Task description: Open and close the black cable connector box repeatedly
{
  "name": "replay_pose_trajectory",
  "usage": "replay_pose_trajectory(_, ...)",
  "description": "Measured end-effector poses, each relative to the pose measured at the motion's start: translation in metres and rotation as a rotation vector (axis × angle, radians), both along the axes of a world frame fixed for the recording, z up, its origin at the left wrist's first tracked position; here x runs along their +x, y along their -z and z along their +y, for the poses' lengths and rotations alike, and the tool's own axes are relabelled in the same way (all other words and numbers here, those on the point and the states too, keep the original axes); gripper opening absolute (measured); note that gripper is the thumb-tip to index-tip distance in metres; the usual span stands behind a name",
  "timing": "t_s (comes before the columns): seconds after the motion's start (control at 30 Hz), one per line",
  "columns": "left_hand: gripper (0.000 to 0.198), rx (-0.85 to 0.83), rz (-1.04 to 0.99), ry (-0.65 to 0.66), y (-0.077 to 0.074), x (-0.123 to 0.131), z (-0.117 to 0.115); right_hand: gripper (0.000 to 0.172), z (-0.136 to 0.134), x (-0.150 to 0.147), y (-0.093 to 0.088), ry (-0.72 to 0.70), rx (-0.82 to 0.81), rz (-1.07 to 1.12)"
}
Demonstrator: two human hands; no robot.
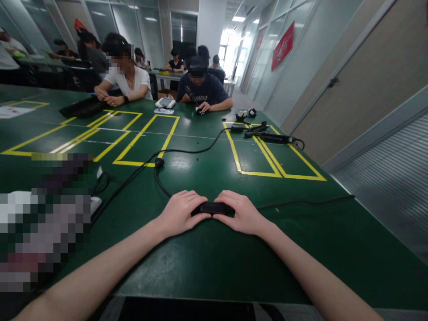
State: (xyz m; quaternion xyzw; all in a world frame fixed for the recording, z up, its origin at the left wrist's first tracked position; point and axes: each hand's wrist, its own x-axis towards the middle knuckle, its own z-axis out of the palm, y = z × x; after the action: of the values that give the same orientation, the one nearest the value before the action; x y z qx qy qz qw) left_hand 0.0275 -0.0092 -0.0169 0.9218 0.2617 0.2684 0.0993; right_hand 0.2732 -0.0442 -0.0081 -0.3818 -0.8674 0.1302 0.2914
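A black oblong block [212, 207], which looks like a power adapter, lies level just above or on the green table in front of me. My left hand [183, 211] is closed around its left end, thumb at the near side and fingers over the far side. Around the right end, my right hand [239, 211] is closed in the same way. Both hands hide the block's ends. A black cord with a thick plug [159, 163] runs to my left hand. Past my right hand, a thin black cable [307, 202] stretches toward the table's right edge.
Yellow tape rectangles [240, 172] mark the green table [200, 263]. Black corded tools [270, 136] lie at the far right, near a small black box [237, 128]. Two people sit across the table, by a black tray [82, 107] and a white device [165, 102]. Blurred items lie left.
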Motion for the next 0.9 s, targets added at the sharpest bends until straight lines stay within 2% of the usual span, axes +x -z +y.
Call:
replay_pose_trajectory(0.07,0.035,-0.007,-0.014,-0.009,-0.001,0.0,0.0,0.013,0.001,0.001,-0.001,-0.003,0.008,-0.034)
replay_pose_trajectory(0.13,0.04,-0.009,-0.021,-0.022,-0.002,0.0,0.0,0.015,0.001,0.002,-0.001,-0.002,0.031,-0.039)
replay_pose_trajectory(0.3,0.027,-0.03,-0.005,-0.008,-0.005,0.0,-0.001,0.023,0.002,0.004,-0.001,-0.029,-0.022,-0.025)
replay_pose_trajectory(0.43,0.037,-0.084,-0.005,0.008,-0.007,-0.002,-0.002,0.017,0.001,0.005,0.001,-0.037,-0.051,-0.023)
replay_pose_trajectory(0.5,0.035,-0.1,0.007,0.02,-0.008,-0.002,-0.002,0.017,0.0,0.005,0.002,-0.035,-0.069,-0.024)
replay_pose_trajectory(0.6,0.028,-0.077,0.002,0.059,-0.008,-0.003,-0.002,0.018,-0.001,0.003,0.0,-0.03,-0.101,-0.053)
replay_pose_trajectory(0.8,0.033,-0.02,-0.026,0.087,-0.006,-0.003,0.001,0.023,-0.005,-0.005,0.001,0.012,-0.073,-0.191)
replay_pose_trajectory(0.9,0.032,0.005,-0.109,0.1,-0.008,-0.003,0.002,0.023,-0.005,-0.005,0.004,0.037,-0.129,-0.153)
